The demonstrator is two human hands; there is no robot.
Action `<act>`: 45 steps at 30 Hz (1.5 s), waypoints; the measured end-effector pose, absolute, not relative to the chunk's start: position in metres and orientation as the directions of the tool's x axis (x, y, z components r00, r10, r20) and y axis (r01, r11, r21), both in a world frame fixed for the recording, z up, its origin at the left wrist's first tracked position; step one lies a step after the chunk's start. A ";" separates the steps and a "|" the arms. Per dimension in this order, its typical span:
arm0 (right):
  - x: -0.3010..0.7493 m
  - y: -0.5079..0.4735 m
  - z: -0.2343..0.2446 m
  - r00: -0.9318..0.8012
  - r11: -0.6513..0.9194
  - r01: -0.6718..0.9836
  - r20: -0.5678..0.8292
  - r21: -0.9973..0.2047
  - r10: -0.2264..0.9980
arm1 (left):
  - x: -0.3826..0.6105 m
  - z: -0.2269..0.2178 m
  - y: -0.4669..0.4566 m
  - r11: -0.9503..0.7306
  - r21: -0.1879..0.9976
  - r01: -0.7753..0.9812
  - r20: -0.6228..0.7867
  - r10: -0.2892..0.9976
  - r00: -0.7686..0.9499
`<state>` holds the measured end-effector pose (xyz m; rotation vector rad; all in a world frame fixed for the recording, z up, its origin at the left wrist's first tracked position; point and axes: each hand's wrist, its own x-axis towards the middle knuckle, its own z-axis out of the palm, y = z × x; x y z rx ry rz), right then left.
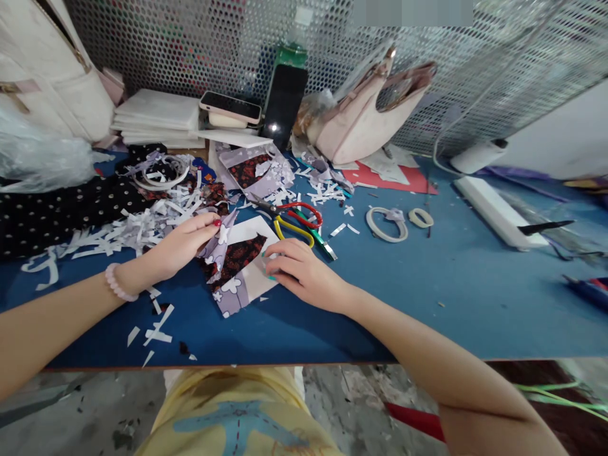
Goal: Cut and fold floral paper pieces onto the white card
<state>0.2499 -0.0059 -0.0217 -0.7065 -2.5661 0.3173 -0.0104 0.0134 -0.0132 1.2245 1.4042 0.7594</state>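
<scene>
A folded piece of lilac flowered fabric with a dark red-patterned patch (pixel 231 266) lies on a white card on the blue table. My left hand (pixel 183 244) pinches the lilac flap at the piece's upper left, fingers closed on it. My right hand (pixel 299 269) presses its curled fingers down on the white card at the piece's right edge. Scissors with red and yellow handles (pixel 294 218) lie just behind my right hand, untouched.
Paper and fabric scraps (pixel 142 225) litter the left of the blue table (pixel 451 297), beside black dotted cloth (pixel 61 206). Two tape rolls (pixel 386 223) lie to the right. Phones (pixel 230 106), white sheets, a pink bag (pixel 365 120) and a mesh panel stand behind.
</scene>
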 end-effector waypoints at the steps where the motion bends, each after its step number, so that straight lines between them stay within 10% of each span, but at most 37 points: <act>1: 0.249 -0.006 -0.022 -0.763 0.837 0.425 0.360 -0.345 0.537 | -0.010 -0.012 0.013 0.274 0.926 0.261 -0.309 0.946 0.100; 18: 0.258 0.005 -0.018 -0.614 0.720 0.508 0.388 -0.472 0.687 | -0.011 -0.016 0.013 0.296 0.929 0.222 -0.322 0.942 0.091; 25: 0.274 0.017 -0.021 -0.374 0.650 0.689 0.611 -0.321 0.698 | -0.015 0.003 0.009 -0.127 0.842 0.525 -0.080 0.931 0.355; 34: 0.228 -0.014 0.013 -0.683 0.721 0.311 0.382 -0.620 0.623 | 0.008 0.035 -0.010 -0.453 0.696 0.557 -0.083 0.720 0.689; 38: 0.222 -0.021 0.008 -0.563 0.431 0.275 0.219 -0.860 0.797 | 0.004 0.033 -0.005 -0.374 0.744 0.553 -0.123 0.737 0.665; 45: 0.233 -0.046 0.001 -0.535 0.309 0.365 0.074 -0.879 0.841 | -0.001 0.019 -0.011 -0.176 0.854 0.489 -0.171 0.793 0.585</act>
